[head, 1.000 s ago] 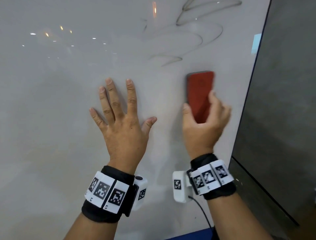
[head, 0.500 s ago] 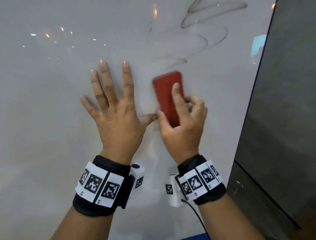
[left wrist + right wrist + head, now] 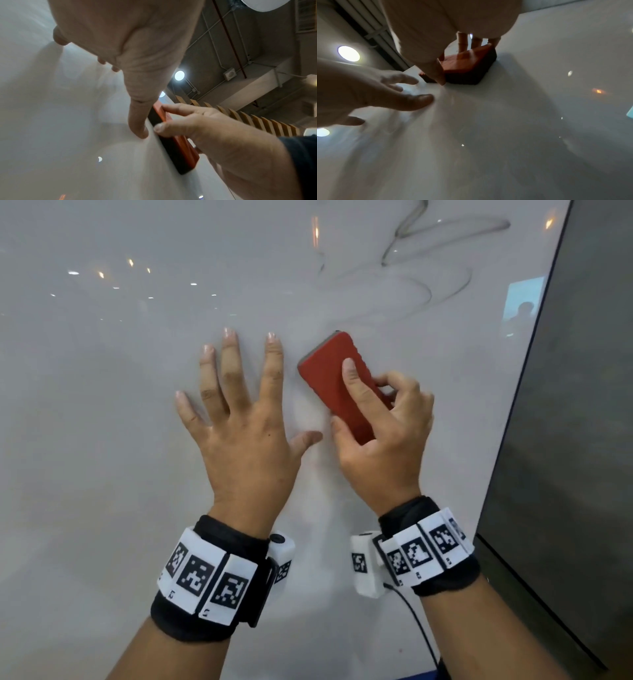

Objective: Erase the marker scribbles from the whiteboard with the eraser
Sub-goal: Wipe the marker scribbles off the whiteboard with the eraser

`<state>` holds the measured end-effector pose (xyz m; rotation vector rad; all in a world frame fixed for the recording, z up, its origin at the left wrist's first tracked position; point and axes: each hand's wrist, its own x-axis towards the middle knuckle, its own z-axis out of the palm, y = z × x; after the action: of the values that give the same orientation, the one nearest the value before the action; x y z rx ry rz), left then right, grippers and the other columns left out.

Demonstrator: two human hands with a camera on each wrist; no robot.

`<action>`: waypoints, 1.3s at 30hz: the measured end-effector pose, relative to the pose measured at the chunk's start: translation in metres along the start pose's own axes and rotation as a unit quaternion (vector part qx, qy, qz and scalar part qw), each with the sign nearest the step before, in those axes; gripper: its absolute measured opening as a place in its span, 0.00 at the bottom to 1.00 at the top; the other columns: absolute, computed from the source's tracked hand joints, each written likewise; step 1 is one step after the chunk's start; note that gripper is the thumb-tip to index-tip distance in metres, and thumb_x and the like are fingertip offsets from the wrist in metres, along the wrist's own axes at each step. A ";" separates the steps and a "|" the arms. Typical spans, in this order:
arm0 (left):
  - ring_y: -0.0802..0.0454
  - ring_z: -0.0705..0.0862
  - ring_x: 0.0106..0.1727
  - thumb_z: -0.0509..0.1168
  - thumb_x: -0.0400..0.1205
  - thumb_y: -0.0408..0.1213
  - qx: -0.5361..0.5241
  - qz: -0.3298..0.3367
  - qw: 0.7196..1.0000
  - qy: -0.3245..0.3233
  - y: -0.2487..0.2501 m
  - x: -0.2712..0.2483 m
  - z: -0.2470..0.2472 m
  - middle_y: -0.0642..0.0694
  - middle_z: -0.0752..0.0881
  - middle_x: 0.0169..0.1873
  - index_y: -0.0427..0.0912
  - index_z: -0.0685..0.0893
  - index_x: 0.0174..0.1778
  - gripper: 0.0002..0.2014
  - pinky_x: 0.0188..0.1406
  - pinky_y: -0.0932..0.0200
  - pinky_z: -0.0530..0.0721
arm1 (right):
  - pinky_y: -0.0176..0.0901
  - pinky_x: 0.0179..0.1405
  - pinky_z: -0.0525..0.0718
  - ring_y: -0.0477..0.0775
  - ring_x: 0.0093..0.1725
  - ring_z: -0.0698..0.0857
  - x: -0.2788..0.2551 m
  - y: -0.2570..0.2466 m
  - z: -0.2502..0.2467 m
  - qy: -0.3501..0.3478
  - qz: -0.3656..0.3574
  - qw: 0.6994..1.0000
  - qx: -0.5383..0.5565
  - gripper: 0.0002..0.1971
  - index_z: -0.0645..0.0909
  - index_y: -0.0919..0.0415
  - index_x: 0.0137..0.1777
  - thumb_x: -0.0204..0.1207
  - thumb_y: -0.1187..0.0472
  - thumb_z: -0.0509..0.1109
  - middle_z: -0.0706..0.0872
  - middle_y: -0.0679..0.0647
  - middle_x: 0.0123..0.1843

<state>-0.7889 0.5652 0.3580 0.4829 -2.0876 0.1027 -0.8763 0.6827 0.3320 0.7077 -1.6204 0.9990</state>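
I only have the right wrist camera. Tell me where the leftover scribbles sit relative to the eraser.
Observer: In the head view, faint scribbles show on the whiteboard above the eraser, up and to its right.
Operator: Give me the board's limit on that side.
Observer: A dark panel borders the whiteboard's right edge, just past the scribbles.
Operator: Report the eraser's angle.
Observer: In the head view it is tilted, its upper end leaning left toward the left hand; the right hand grips it.
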 end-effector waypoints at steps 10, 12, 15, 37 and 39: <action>0.35 0.40 0.86 0.71 0.74 0.63 -0.004 0.036 0.999 -0.010 -0.005 0.027 -0.011 0.38 0.40 0.87 0.54 0.42 0.88 0.55 0.77 0.19 0.49 | 0.60 0.57 0.79 0.62 0.54 0.78 0.001 -0.010 0.008 0.032 0.036 0.999 0.006 0.28 0.82 0.51 0.72 0.70 0.55 0.78 0.80 0.60 0.59; 0.35 0.39 0.86 0.68 0.75 0.65 0.007 0.043 0.999 -0.010 -0.007 0.027 -0.011 0.38 0.39 0.87 0.54 0.40 0.87 0.54 0.77 0.19 0.48 | 0.61 0.56 0.78 0.61 0.54 0.77 0.001 -0.006 0.003 -0.003 -0.006 1.000 0.004 0.28 0.82 0.50 0.73 0.71 0.55 0.78 0.80 0.58 0.60; 0.36 0.38 0.86 0.66 0.75 0.66 0.009 0.043 0.999 -0.016 -0.007 0.026 -0.010 0.39 0.38 0.86 0.54 0.39 0.87 0.54 0.78 0.20 0.48 | 0.62 0.57 0.79 0.63 0.53 0.78 0.014 0.014 -0.002 0.048 0.025 0.998 -0.013 0.28 0.82 0.51 0.72 0.70 0.55 0.78 0.81 0.60 0.59; 0.38 0.33 0.86 0.74 0.71 0.65 0.033 0.061 0.996 -0.052 0.002 0.053 -0.028 0.38 0.32 0.85 0.48 0.32 0.86 0.64 0.78 0.22 0.46 | 0.57 0.55 0.77 0.59 0.55 0.76 0.021 -0.015 0.000 -0.051 -0.047 0.998 -0.012 0.29 0.81 0.46 0.73 0.70 0.55 0.77 0.80 0.55 0.61; 0.39 0.32 0.86 0.74 0.71 0.65 0.029 0.064 0.996 -0.055 0.000 0.052 -0.027 0.38 0.31 0.85 0.48 0.32 0.85 0.64 0.78 0.23 0.45 | 0.57 0.56 0.77 0.60 0.55 0.77 0.030 -0.004 -0.004 -0.029 -0.042 0.998 -0.026 0.29 0.82 0.46 0.73 0.69 0.56 0.77 0.80 0.55 0.61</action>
<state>-0.7917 0.5571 0.4162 0.3982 -2.2285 0.2162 -0.8796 0.6853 0.3617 0.7683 -1.6479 0.8799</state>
